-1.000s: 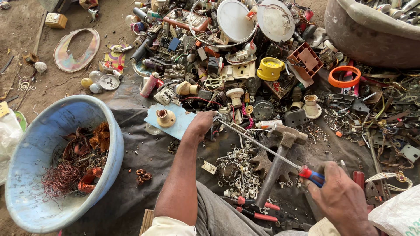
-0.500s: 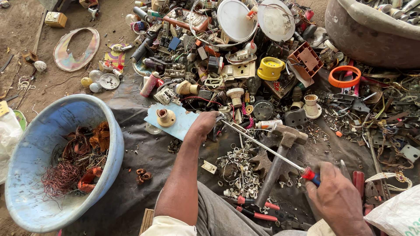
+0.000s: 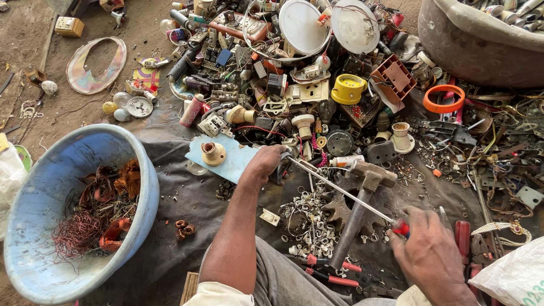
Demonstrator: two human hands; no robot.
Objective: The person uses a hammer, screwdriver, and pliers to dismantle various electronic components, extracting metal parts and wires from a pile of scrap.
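My left hand (image 3: 266,161) is closed around a small dark part at the edge of the scrap pile, beside a light blue panel (image 3: 226,164) carrying a beige lamp socket (image 3: 213,153). My right hand (image 3: 432,255) grips the red handle of a long screwdriver (image 3: 340,190). Its metal shaft runs up-left and its tip meets the part in my left hand. A hammer (image 3: 360,204) lies under the shaft, on the dark cloth.
A blue tub (image 3: 34,187) at left holds copper wire and coils. Heaped electrical scrap fills the top, with a yellow cup (image 3: 347,89), an orange ring (image 3: 443,99) and a brown basin (image 3: 481,39). Small metal rings (image 3: 311,221) and red-handled pliers (image 3: 328,272) lie near my legs.
My right hand has shifted the screwdriver handle slightly; its tip stays at the part in my left hand. Nothing else has moved.
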